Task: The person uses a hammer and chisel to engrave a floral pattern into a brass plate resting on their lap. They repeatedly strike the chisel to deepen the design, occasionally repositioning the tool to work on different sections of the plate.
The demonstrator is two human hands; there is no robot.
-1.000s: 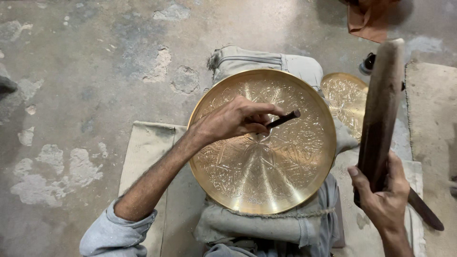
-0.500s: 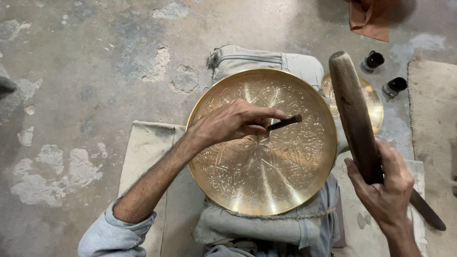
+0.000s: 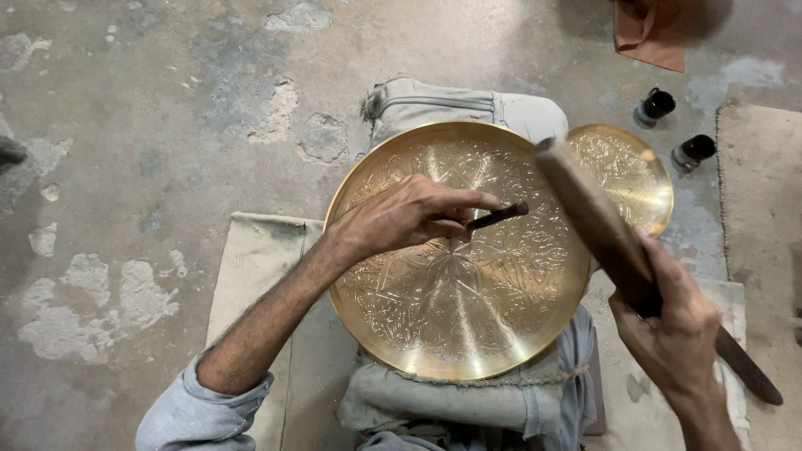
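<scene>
Swinging down from near upright a second ago, the wooden mallet (image 3: 595, 219) now leans hard to the left, its head hanging close over the butt of the chisel (image 3: 496, 217) without touching it that I can see. From my remote seat I read the right hand (image 3: 673, 327) as wrapped tight round the mallet's handle, fingers curled and thumb along the wood, the dark tail of the handle poking out below the wrist toward the lower right. My left hand (image 3: 411, 219) has hardly shifted: it rests on the big brass plate (image 3: 455, 309), its grip pinching the thin dark chisel between thumb and fingertips, the tool slanting up to the right with its tip hidden under the fingers near the plate's middle. That plate, round and covered in fine engraved pattern, lies face up on a grey padded cloth bundle (image 3: 451, 397), and the bundle sits on a pale mat (image 3: 255, 276) spread over the worn concrete floor (image 3: 150, 108). A smaller brass plate (image 3: 631, 171) lies just behind it to the right, partly covered by the mallet. Two small dark bottles (image 3: 675, 127) stand on the floor beyond that, and a brown cloth (image 3: 652, 29) lies at the top edge.
</scene>
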